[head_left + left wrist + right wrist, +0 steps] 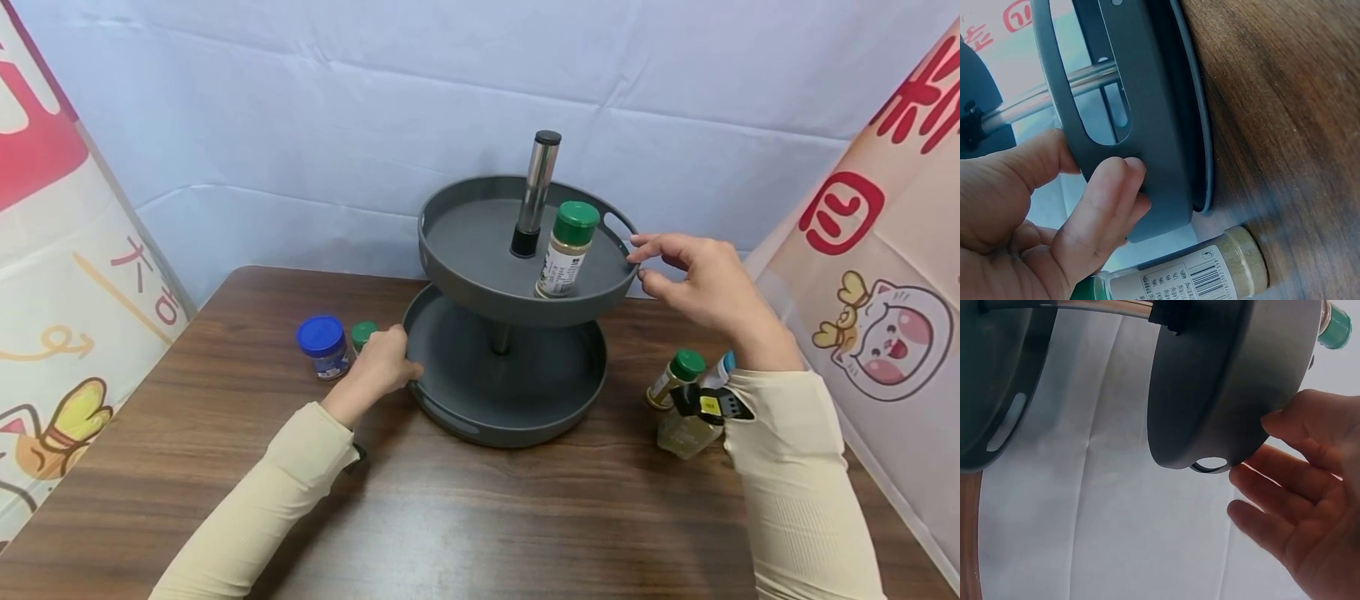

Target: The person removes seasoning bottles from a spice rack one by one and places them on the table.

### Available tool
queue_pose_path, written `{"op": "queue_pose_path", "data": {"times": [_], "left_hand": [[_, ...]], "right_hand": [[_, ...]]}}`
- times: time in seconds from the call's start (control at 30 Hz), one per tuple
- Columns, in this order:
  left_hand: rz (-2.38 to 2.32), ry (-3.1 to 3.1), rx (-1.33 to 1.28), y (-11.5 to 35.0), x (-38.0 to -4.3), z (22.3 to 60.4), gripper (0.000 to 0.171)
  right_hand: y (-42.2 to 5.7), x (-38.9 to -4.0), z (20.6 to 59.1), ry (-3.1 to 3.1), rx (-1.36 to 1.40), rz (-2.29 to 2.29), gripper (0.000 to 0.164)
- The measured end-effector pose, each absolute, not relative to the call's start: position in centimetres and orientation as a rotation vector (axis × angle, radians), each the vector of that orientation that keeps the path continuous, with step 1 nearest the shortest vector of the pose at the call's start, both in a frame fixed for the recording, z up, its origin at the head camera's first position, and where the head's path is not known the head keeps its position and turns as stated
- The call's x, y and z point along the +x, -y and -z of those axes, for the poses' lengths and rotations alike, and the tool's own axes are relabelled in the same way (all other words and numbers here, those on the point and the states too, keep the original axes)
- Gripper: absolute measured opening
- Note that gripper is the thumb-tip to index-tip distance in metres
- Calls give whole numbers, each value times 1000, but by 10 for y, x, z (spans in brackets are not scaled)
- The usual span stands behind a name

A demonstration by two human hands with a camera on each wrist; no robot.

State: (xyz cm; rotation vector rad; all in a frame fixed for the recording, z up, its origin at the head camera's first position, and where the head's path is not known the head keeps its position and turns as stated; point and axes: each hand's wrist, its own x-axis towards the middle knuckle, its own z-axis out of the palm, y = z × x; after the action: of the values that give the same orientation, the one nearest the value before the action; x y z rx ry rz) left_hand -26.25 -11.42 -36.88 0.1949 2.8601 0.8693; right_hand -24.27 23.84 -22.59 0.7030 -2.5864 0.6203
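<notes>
A dark grey two-tier round tray stands on the table, its upper tier (pixel 480 250) joined to its lower tier (pixel 495 392) by a metal post (pixel 537 183). My left hand (pixel 384 365) pinches the left rim of the lower tier; the left wrist view shows the fingers on the outer wall (pixel 1154 125), beside the handle slot. At the upper tier's right rim, my right hand (pixel 701 279) touches the wall with thumb and fingertips, its other fingers loosely extended. On the upper tier stands a green-capped spice jar (pixel 562 262).
Left of the tray stand a blue-lidded jar (pixel 324 346) and a green-capped jar (pixel 363 333), partly behind my left hand. Under my right forearm are a green-capped bottle (pixel 675 379), a blue-capped bottle (pixel 722 371) and a squat jar (pixel 684 435). A pale cloth (pixel 300 125) hangs behind the wooden table (pixel 450 517).
</notes>
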Motion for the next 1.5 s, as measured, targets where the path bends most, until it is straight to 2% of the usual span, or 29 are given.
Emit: {"op": "queue_pose_path", "data": {"times": [0.1,0.23,0.4,0.93,1.5], "left_hand": [[-870,-2859,197,114,-262,369,43],[-870,-2859,199,114,-262,368,44],[-881,-2858,204,114,-262,368,44],[-841,-2895,205,113,-261,369,40],[-826,-2892,199,114,-260,367,42]], "right_hand": [[-237,-239,222,2656,723,-579,27],[-230,-229,211,2802,735,-472,48],[-220,-220,198,2997,636,-369,64],[-220,-214,180,3051,540,-449,61],[-202,-209,160,2881,712,-531,58]]}}
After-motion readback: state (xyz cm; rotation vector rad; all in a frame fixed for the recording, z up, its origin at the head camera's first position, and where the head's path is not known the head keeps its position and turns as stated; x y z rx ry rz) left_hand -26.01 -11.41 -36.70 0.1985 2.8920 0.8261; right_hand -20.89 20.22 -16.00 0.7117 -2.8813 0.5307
